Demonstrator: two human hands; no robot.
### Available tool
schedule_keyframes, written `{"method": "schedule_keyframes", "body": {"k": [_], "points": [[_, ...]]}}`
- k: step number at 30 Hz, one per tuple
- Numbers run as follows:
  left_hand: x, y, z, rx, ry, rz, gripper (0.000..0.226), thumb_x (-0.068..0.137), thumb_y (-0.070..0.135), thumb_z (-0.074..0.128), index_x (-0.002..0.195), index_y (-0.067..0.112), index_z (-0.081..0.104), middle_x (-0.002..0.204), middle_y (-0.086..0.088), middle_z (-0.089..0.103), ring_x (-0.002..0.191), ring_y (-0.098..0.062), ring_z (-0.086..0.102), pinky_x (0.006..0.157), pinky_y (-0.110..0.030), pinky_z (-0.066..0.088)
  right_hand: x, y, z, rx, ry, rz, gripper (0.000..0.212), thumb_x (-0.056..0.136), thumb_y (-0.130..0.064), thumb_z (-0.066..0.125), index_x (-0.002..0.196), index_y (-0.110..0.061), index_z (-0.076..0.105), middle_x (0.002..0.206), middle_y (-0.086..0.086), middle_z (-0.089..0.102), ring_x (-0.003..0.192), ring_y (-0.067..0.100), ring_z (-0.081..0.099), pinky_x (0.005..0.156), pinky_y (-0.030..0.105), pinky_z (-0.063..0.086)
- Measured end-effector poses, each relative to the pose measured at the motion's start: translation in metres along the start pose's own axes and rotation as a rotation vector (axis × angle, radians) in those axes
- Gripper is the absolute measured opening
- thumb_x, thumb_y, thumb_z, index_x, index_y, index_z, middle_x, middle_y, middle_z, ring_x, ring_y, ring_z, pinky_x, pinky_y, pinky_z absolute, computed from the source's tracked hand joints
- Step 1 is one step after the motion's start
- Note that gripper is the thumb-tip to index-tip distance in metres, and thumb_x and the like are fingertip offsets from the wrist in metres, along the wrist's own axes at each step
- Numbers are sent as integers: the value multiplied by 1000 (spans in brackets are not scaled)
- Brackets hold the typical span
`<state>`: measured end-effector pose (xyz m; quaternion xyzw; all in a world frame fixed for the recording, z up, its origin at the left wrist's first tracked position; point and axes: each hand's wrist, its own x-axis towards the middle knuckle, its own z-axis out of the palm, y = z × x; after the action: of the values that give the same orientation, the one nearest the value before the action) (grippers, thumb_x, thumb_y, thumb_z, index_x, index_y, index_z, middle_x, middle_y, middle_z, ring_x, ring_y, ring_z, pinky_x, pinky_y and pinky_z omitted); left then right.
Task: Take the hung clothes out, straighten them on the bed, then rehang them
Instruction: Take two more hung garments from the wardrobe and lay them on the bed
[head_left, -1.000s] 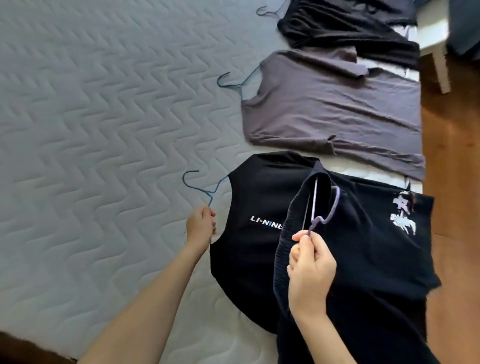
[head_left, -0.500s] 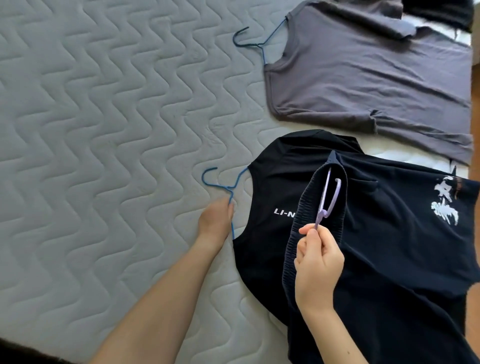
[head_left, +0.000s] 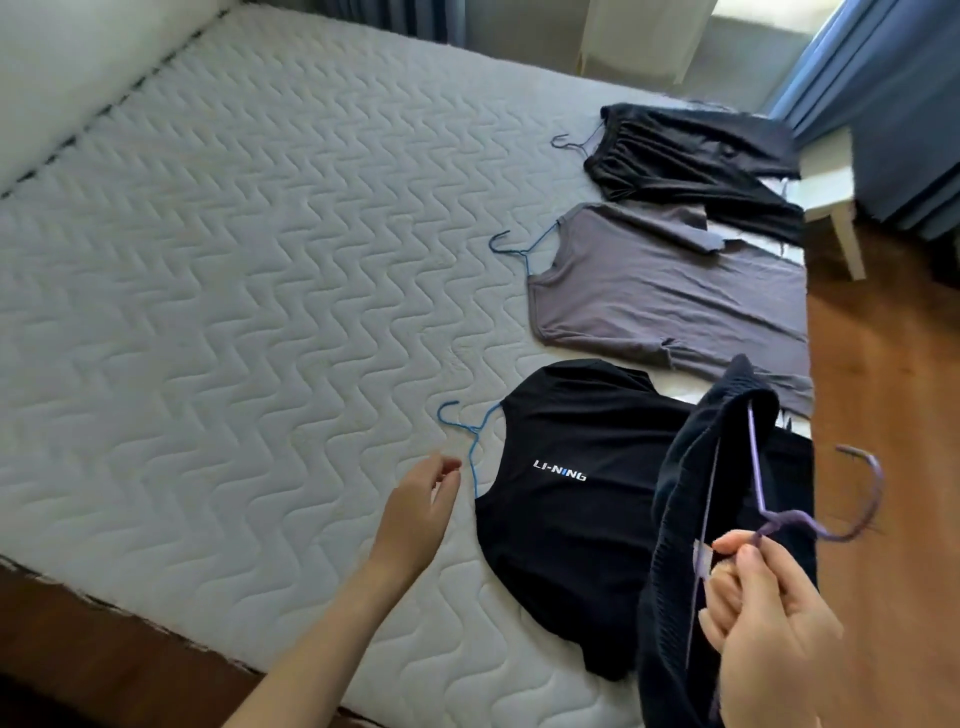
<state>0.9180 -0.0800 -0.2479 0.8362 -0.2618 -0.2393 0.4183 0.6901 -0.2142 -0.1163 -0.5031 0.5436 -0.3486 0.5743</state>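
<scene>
Clothes laid in a row down the right side of the bed (head_left: 260, 291): black trousers (head_left: 691, 161) at upper right, grey top (head_left: 670, 291) below them, black Li-Ning shirt (head_left: 582, 499) at lower centre, each on a blue wire hanger. Dark ribbed garment (head_left: 675, 561) hanging at lower right, over the black shirt's right half, threaded on a purple hanger (head_left: 810, 525).

Right hand (head_left: 763, 623) pinched shut on the purple hanger's neck just under the hook, garment draped from it. Left hand (head_left: 421, 514) loose and spread, fingers apart, holding nothing, just beside the blue hanger (head_left: 467, 441) of the black shirt but apart from it.

Likely step: gathering the straightened pieces to rehang. To do well: close left fingers on the blue hook's stem, not the collar, so the shirt stays seated on the wire. Lift straight up and slowly, letting the fabric peel off the mattress without dragging fresh creases in. Keep the purple hanger level and clear to the right, so the ribbed garment neither slides off nor snags the shirt beneath.
</scene>
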Motion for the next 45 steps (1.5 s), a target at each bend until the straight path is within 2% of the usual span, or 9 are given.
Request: {"method": "schedule_keyframes", "body": {"k": [5,10,12,17,21,25,29,34,45], "points": [[-132,53,-73,-62,99,3,25,91,31,45,100,21,66,95,10,69,93,-3,63,80,-19,48,-81,-67,-55,-5,-232,-16,28,101,-2,36,82,1,57,49,-4,30,38,7,22,39,17,16],[-258,40,-118,-19,264,-103,16,95,31,48,100,30,62,98,13,68,95,1,61,81,-18,47,-136,-74,-63,-13,-523,-7,29,100,0,38,80,4,58,49,0,29,36,8,22,42,14,15],[-304,25,-130,-5,342,-156,14,97,24,51,101,30,63,98,14,67,95,1,62,83,-20,49,-156,-65,-52,-34,-634,-11,29,100,1,38,79,5,58,48,0,29,36,8,22,41,14,15],[-397,-8,-160,-53,594,-346,20,98,20,51,94,37,62,92,16,68,97,5,60,78,-9,44,-196,-53,4,-85,-825,-26,29,99,-3,40,77,2,59,49,-2,31,40,7,23,40,16,14],[-436,-38,-186,-126,720,-479,19,98,20,51,93,34,63,94,12,70,93,4,62,79,-20,48,-222,-45,67,-123,-924,-46,26,99,-3,41,78,4,56,50,-3,31,41,6,25,39,19,14],[-440,-76,-230,-171,791,-549,22,99,18,50,90,33,63,93,9,70,91,-2,65,78,-19,46,-248,-36,136,-180,-961,-91,26,98,-2,42,78,4,57,48,-6,31,40,5,26,37,18,17],[-411,-118,-290,-160,747,-560,19,99,23,49,93,35,63,95,14,69,95,0,63,82,-25,48,-269,-29,198,-209,-977,-82,26,98,-1,40,79,4,56,49,-4,30,40,5,24,41,24,11],[-341,-129,-373,-126,729,-477,19,99,23,46,101,24,65,99,13,67,97,2,60,80,-12,42,-285,-26,243,-252,-945,-39,27,99,0,37,79,5,53,46,-7,28,37,4,23,37,17,13],[-220,-169,-477,-232,616,-332,23,95,25,46,100,18,67,94,6,70,93,-7,65,84,-22,49,-286,-10,340,-270,-796,49,26,99,0,37,81,8,55,49,-4,28,40,6,23,39,18,13]]}}
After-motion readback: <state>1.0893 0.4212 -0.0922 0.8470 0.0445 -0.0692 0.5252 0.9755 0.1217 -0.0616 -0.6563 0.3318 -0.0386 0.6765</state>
